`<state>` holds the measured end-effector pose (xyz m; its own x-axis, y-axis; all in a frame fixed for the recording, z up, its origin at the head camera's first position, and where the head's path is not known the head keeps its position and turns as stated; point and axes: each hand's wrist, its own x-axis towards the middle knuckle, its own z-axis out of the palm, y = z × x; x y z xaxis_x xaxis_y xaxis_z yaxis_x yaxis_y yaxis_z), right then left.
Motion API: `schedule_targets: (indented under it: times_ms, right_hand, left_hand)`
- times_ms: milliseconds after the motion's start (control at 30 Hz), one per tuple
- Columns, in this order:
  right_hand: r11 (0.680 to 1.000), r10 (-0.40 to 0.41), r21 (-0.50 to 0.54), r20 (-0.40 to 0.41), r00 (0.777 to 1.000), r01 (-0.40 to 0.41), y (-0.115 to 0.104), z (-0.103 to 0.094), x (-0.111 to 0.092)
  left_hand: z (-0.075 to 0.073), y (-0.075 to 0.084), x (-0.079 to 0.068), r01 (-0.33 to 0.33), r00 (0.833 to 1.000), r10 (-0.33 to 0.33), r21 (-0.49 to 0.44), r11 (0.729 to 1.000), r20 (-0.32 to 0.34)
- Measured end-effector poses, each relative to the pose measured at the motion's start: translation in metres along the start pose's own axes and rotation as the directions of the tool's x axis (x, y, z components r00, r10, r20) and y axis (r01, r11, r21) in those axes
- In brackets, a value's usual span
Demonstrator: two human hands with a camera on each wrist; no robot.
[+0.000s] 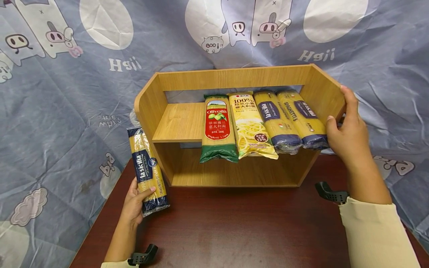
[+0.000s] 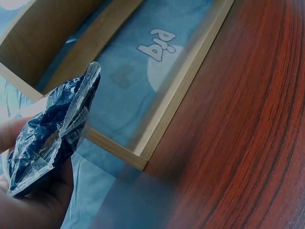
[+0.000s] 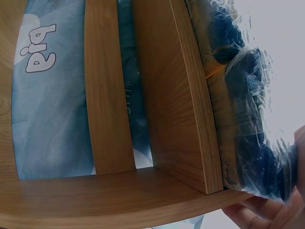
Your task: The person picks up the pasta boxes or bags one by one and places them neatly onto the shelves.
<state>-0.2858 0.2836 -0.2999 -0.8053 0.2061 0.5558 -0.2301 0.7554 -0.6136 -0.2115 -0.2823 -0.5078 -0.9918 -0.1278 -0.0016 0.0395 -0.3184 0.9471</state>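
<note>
My left hand grips the lower end of a la sicilia spaghetti pack, thumb across its front. The pack tilts upright beside the left outer side of a small wooden shelf; its crinkled dark blue end shows in the left wrist view. My right hand holds the shelf's right side panel, thumb at the front edge and fingers outside. On the upper board lie a red-and-green Olivoila spaghetti pack, a pale yellow pasta pack and two la sicilia spaghetti packs, the rightmost close to my right thumb.
The shelf stands at the back of a dark red-brown table. Bare upper board shows left of the Olivoila pack. Below is a lower compartment. A blue-grey printed cloth hangs behind and at the sides.
</note>
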Motion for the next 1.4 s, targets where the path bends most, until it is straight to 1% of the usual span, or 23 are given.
schedule_targets:
  times_ms: [200,467,567,833,1000,1133,1400]
  right_hand:
    - [1.0,-0.004,0.01,-0.008,1.0,0.004,-0.001,0.0,-0.001]
    - [1.0,0.0,-0.008,0.002,1.0,0.0,-0.002,-0.001,-0.001]
    - [1.0,-0.001,-0.007,0.003,1.0,0.001,-0.002,-0.001,-0.002]
    - [1.0,0.002,-0.006,0.004,1.0,-0.002,-0.002,-0.001,-0.001]
    - [1.0,0.004,-0.004,0.005,1.0,-0.004,-0.001,-0.001,-0.002]
    - [1.0,0.008,-0.004,0.011,1.0,-0.008,-0.001,-0.001,-0.002]
    - [1.0,0.005,0.01,0.004,1.0,-0.005,-0.003,-0.001,-0.002]
  left_hand:
    - [0.001,0.003,-0.001,0.003,1.0,-0.003,0.001,1.0,-0.003]
    - [0.002,0.006,-0.002,-0.008,1.0,0.008,-0.008,1.0,-0.015]
    - [0.003,0.007,-0.003,-0.021,1.0,0.021,-0.012,1.0,-0.015]
    - [0.007,0.013,-0.006,-0.058,0.998,0.058,-0.006,0.998,-0.039]
    - [0.007,0.016,-0.006,-0.058,0.997,0.058,-0.015,0.998,-0.046]
    - [0.007,0.017,-0.007,-0.052,0.997,0.052,0.0,0.999,-0.061]
    - [0.01,0.023,-0.009,-0.08,0.996,0.079,-0.008,0.997,-0.043]
